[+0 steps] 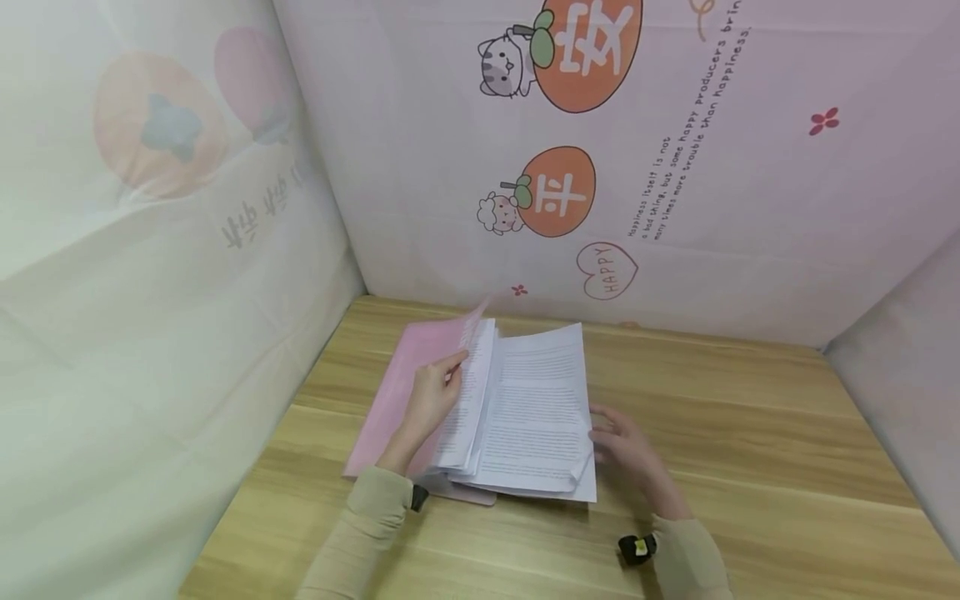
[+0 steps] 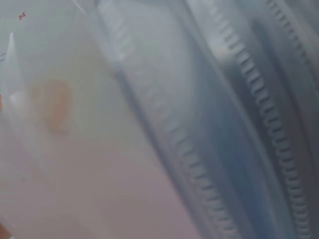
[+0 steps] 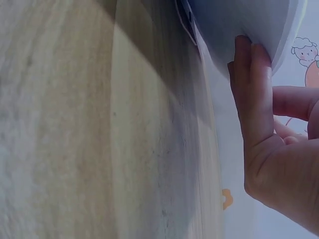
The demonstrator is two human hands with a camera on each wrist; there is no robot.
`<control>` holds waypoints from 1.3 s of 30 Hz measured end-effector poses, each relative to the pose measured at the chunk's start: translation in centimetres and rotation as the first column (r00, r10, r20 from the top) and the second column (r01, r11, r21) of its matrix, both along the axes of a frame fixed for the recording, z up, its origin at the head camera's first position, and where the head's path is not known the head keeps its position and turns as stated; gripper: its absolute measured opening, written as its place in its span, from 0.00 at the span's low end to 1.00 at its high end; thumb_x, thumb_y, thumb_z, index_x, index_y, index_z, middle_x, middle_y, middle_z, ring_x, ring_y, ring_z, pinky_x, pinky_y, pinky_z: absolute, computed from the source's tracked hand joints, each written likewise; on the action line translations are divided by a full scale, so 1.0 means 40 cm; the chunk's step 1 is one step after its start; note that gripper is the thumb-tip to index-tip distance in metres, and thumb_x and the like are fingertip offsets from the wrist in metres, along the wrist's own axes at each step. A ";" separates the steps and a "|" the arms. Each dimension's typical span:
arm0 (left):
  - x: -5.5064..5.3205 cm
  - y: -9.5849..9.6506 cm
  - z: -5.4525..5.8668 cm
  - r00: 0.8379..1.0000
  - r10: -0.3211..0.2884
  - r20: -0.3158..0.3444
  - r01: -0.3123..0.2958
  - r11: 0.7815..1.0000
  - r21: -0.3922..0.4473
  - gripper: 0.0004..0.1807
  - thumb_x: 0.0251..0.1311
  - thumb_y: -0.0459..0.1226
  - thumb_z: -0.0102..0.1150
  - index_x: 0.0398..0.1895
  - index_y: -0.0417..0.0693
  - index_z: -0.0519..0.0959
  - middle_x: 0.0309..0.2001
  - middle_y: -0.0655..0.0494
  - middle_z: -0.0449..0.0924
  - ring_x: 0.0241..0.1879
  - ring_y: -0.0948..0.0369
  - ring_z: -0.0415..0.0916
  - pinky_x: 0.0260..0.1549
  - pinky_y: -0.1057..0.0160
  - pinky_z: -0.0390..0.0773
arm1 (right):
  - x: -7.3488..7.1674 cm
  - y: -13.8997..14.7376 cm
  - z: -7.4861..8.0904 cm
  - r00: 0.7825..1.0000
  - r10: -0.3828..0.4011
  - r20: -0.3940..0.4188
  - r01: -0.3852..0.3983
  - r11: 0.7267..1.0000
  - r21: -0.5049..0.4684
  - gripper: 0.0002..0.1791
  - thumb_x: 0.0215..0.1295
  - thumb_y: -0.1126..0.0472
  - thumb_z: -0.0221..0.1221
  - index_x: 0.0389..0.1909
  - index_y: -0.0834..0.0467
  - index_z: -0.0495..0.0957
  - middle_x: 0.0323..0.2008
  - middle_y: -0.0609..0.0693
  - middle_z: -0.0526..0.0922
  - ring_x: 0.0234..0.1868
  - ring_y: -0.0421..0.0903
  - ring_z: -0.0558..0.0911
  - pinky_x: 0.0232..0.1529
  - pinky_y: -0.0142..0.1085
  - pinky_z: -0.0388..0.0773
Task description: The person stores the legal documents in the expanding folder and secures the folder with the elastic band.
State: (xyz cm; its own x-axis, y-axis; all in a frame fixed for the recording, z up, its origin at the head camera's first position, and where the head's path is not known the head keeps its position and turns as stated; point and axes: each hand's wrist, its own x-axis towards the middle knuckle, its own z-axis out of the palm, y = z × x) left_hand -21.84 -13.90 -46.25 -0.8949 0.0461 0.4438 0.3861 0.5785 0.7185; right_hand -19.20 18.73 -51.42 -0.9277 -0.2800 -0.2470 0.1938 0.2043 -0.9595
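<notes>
A pink folder [image 1: 408, 354] lies open on the table, filled with printed sheets [image 1: 536, 408]. One lower corner of the top right sheet curls up. My left hand [image 1: 435, 396] is over the left side, thumb and fingers pinching a folder page near its upper part. The left wrist view is filled by translucent plastic pages [image 2: 99, 164] with ridged edges, blurred and close. At the right edge of the sheets is my right hand [image 1: 626, 442]. Its fingers [image 3: 252, 94] reach straight up against the underside of the raised paper, the thumb apart from them.
The wood-grain table [image 1: 750, 433] extends to the right of the folder and in front of it. A printed cloth wall [image 1: 450, 167] stands behind, and another pale cloth [image 1: 150, 333] hangs along the left side.
</notes>
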 end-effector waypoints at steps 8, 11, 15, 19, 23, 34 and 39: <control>0.001 -0.001 -0.001 1.000 -0.005 -0.011 0.005 1.000 0.003 0.17 0.60 0.23 0.53 0.52 0.30 0.82 0.49 0.36 0.85 0.31 0.58 0.77 0.22 0.75 0.73 | -0.001 -0.012 0.004 0.999 0.011 -0.038 -0.008 0.998 0.067 0.31 0.73 0.66 0.47 0.73 0.72 0.54 0.61 0.76 0.73 0.48 0.46 0.84 0.41 0.32 0.83; 0.002 0.000 -0.003 1.000 -0.004 -0.006 0.004 1.000 0.002 0.17 0.60 0.23 0.53 0.52 0.30 0.82 0.49 0.36 0.85 0.33 0.58 0.78 0.25 0.73 0.76 | -0.001 -0.019 0.005 1.000 -0.019 -0.017 0.021 0.996 0.091 0.29 0.74 0.63 0.48 0.72 0.71 0.57 0.61 0.73 0.75 0.45 0.44 0.85 0.41 0.32 0.83; 0.005 0.002 -0.007 1.000 -0.002 -0.001 0.002 1.000 -0.008 0.17 0.60 0.23 0.53 0.52 0.31 0.82 0.49 0.37 0.85 0.38 0.57 0.81 0.31 0.68 0.82 | 0.000 -0.026 0.006 1.000 -0.031 -0.006 0.031 0.992 0.122 0.30 0.74 0.61 0.50 0.72 0.69 0.58 0.57 0.71 0.79 0.41 0.44 0.86 0.39 0.34 0.84; 0.007 0.004 -0.006 1.000 0.002 -0.008 -0.002 1.000 -0.010 0.17 0.60 0.23 0.54 0.51 0.31 0.82 0.49 0.37 0.85 0.39 0.56 0.83 0.32 0.66 0.83 | 0.001 -0.026 0.005 0.999 -0.027 -0.018 0.029 0.993 0.113 0.32 0.72 0.64 0.52 0.74 0.68 0.55 0.53 0.71 0.81 0.37 0.44 0.86 0.36 0.34 0.84; 0.007 0.004 -0.004 1.000 0.003 -0.013 -0.003 1.000 0.003 0.17 0.59 0.23 0.54 0.51 0.31 0.82 0.49 0.36 0.85 0.38 0.55 0.83 0.30 0.66 0.82 | -0.004 -0.021 0.006 0.999 -0.013 -0.043 0.015 0.999 0.048 0.33 0.72 0.66 0.50 0.75 0.66 0.52 0.54 0.73 0.79 0.36 0.41 0.85 0.36 0.33 0.83; -0.004 0.006 0.000 1.000 0.003 0.002 -0.003 1.000 -0.010 0.17 0.61 0.23 0.53 0.53 0.32 0.81 0.50 0.36 0.84 0.48 0.48 0.85 0.42 0.57 0.85 | -0.015 -0.017 0.021 0.997 -0.005 -0.073 0.002 0.999 -0.041 0.33 0.72 0.67 0.51 0.74 0.69 0.52 0.53 0.74 0.80 0.35 0.36 0.85 0.36 0.30 0.83; -0.004 0.008 0.000 1.000 0.007 0.005 -0.007 1.000 -0.021 0.17 0.61 0.24 0.53 0.52 0.32 0.82 0.50 0.36 0.84 0.49 0.48 0.85 0.42 0.57 0.86 | -0.013 -0.038 0.034 0.998 -0.030 -0.061 0.030 1.000 0.008 0.32 0.72 0.65 0.52 0.74 0.66 0.55 0.55 0.72 0.80 0.34 0.35 0.83 0.34 0.29 0.81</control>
